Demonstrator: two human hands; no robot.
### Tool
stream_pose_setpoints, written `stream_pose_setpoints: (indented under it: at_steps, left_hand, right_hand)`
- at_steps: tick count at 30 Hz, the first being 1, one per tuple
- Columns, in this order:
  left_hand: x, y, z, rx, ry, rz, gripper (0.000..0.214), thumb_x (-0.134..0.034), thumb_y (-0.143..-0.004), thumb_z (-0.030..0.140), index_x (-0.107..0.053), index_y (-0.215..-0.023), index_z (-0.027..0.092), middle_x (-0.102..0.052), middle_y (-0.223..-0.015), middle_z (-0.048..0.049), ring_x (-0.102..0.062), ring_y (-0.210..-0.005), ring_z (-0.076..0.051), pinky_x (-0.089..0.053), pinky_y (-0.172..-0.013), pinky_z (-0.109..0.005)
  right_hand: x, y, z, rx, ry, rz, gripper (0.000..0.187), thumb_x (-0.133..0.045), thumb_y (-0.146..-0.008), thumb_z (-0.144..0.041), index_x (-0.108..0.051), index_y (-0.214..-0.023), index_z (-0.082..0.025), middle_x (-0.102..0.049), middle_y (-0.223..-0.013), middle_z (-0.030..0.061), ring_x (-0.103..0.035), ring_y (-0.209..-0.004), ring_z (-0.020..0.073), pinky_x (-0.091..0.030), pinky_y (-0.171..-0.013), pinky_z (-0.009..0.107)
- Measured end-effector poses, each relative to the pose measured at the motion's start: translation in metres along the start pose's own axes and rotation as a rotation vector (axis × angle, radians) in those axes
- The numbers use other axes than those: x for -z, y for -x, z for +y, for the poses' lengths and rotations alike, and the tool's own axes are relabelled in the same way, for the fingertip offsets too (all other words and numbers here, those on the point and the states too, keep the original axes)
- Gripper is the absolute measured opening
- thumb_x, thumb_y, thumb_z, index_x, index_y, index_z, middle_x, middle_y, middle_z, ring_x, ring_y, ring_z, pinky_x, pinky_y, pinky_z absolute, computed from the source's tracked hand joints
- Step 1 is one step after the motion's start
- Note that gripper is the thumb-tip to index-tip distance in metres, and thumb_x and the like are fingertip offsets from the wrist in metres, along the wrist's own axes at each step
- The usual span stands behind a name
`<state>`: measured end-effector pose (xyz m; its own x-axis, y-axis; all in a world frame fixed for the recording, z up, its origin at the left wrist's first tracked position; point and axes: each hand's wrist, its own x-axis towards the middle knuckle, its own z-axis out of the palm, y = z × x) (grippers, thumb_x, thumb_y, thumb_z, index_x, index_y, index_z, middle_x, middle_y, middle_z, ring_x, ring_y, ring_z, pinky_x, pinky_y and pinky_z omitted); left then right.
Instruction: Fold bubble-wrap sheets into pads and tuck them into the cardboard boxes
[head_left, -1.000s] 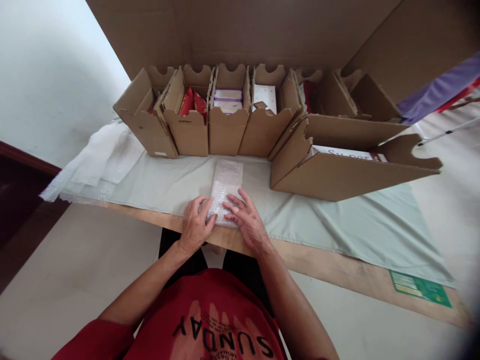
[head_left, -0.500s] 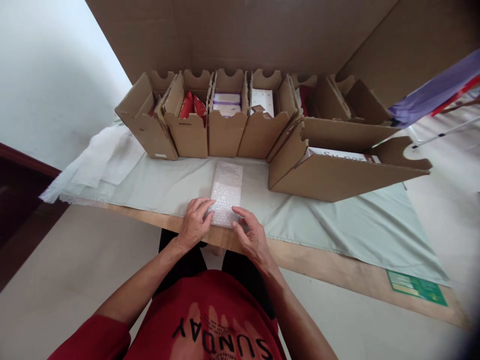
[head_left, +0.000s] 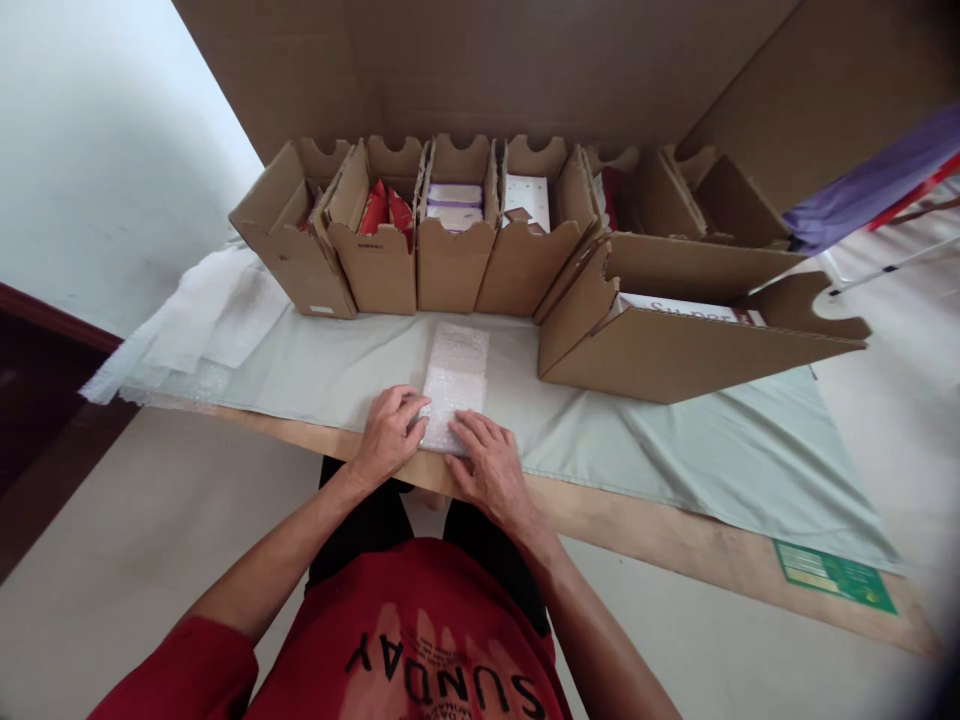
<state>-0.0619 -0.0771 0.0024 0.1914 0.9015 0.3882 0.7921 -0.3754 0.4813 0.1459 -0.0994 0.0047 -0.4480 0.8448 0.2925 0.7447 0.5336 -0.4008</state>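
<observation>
A flat, white bubble wrap bag (head_left: 456,375) lies lengthwise on the cloth, its near end at the table's front edge. At its left edge rests my left hand (head_left: 391,430), with thumb and index finger apart and their tips touching the wrap. My right hand (head_left: 491,465) lies over the bag's near right corner, fingers stretched across its surface and thumb by the front edge. Both hands look open, and neither lifts the bag. What is inside the wrap, if anything, cannot be made out.
Behind the bag stands a row of cardboard file boxes (head_left: 454,270) with red packets and purple-white packs. One cardboard box (head_left: 690,360) sits angled at right, holding a white box. Bubble wrap sheets (head_left: 217,310) lie at left. Pale green cloth (head_left: 637,450) covers the wooden table (head_left: 630,525).
My right hand has shifted left and flattened onto the bubble wrap bag, from its right edge to over its near corner. My left hand has barely moved.
</observation>
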Motion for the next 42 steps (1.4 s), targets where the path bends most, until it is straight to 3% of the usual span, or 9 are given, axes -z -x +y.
stream_pose_setpoints:
  at_steps: [6,11,15,19,23,27,32,36,42]
  left_hand:
    - [0.033,0.004,-0.005,-0.32,-0.032,-0.214,0.046,-0.073,-0.087,0.031,-0.065,-0.13,0.015,-0.047,-0.157,-0.0216,-0.038,-0.15,-0.04,-0.039,-0.117,-0.058]
    - [0.034,0.004,-0.004,-0.379,0.005,-0.221,0.04,-0.064,-0.082,0.008,-0.069,-0.121,0.017,-0.061,-0.146,-0.018,-0.046,-0.147,-0.038,-0.042,-0.114,-0.059]
    - [0.02,0.011,-0.006,-0.293,0.198,-0.111,0.039,-0.057,-0.08,0.002,-0.072,-0.111,0.021,-0.078,-0.116,-0.0102,-0.066,-0.127,-0.031,-0.052,-0.104,-0.053]
    - [0.015,0.022,-0.002,-0.177,0.351,-0.073,0.034,-0.062,-0.081,0.008,-0.072,-0.111,0.02,-0.078,-0.115,-0.01,-0.066,-0.125,-0.03,-0.054,-0.105,-0.052]
    - [0.018,0.024,0.004,-0.065,0.391,-0.082,0.025,-0.064,-0.089,0.02,-0.072,-0.112,0.019,-0.076,-0.117,-0.0126,-0.065,-0.126,-0.03,-0.053,-0.106,-0.05]
    - [0.02,0.019,0.007,0.149,0.399,-0.072,0.023,-0.058,-0.094,0.029,-0.071,-0.108,0.017,-0.074,-0.107,-0.0116,-0.071,-0.1,-0.024,-0.058,-0.09,-0.039]
    - [0.012,0.014,0.009,0.248,0.319,0.013,0.02,-0.057,-0.093,0.03,-0.07,-0.101,0.017,-0.069,-0.09,-0.006,-0.067,-0.087,-0.02,-0.057,-0.084,-0.034]
    - [0.004,0.013,0.01,0.233,0.223,0.076,0.013,-0.06,-0.09,0.027,-0.069,-0.095,0.019,-0.068,-0.083,-0.0043,-0.066,-0.083,-0.021,-0.056,-0.082,-0.036]
    - [-0.002,0.008,0.013,0.198,0.063,0.12,0.035,-0.067,-0.087,0.021,-0.065,-0.122,0.02,-0.068,-0.077,-0.0004,-0.065,-0.08,-0.021,-0.053,-0.086,-0.038]
  right_hand:
    - [0.001,-0.001,0.01,0.129,0.043,0.019,0.029,-0.053,-0.1,-0.018,-0.069,-0.124,-0.016,-0.069,-0.136,0.0147,-0.06,-0.13,0.0306,-0.049,-0.096,0.045]
    - [0.018,-0.008,0.006,0.11,-0.132,0.017,0.027,-0.047,-0.103,-0.018,-0.072,-0.113,-0.019,-0.078,-0.112,0.0108,-0.071,-0.104,0.0251,-0.05,-0.09,0.042]
    - [0.033,-0.004,0.003,0.025,-0.331,-0.015,0.022,-0.06,-0.099,-0.032,-0.071,-0.115,-0.02,-0.078,-0.108,0.0083,-0.071,-0.099,0.0243,-0.051,-0.091,0.04]
    - [0.03,-0.001,0.009,-0.135,-0.46,-0.049,0.034,-0.066,-0.091,-0.037,-0.069,-0.122,-0.023,-0.076,-0.118,0.0083,-0.07,-0.103,0.0258,-0.052,-0.093,0.041]
    - [0.018,-0.008,0.014,-0.321,-0.632,-0.018,0.027,-0.061,-0.091,-0.038,-0.072,-0.108,-0.022,-0.077,-0.095,0.005,-0.068,-0.079,0.0203,-0.053,-0.075,0.033]
    - [0.011,-0.015,0.01,-0.425,-0.711,0.065,0.03,-0.062,-0.088,-0.044,-0.071,-0.104,-0.021,-0.064,-0.07,-0.0004,-0.057,-0.063,0.0164,-0.047,-0.061,0.028]
    - [0.008,-0.016,0.006,-0.443,-0.789,0.131,0.044,-0.067,-0.083,-0.045,-0.063,-0.118,-0.02,-0.055,-0.069,-0.0039,-0.052,-0.062,0.014,-0.046,-0.058,0.027]
    - [0.004,-0.017,0.007,-0.432,-0.662,0.138,0.051,-0.067,-0.083,-0.043,-0.06,-0.128,-0.019,-0.059,-0.073,-0.0025,-0.056,-0.062,0.0148,-0.049,-0.061,0.028]
    - [-0.01,-0.019,0.006,-0.368,-0.284,0.191,0.041,-0.055,-0.093,-0.036,-0.062,-0.13,-0.019,-0.07,-0.085,0.0049,-0.065,-0.074,0.0207,-0.054,-0.072,0.034]
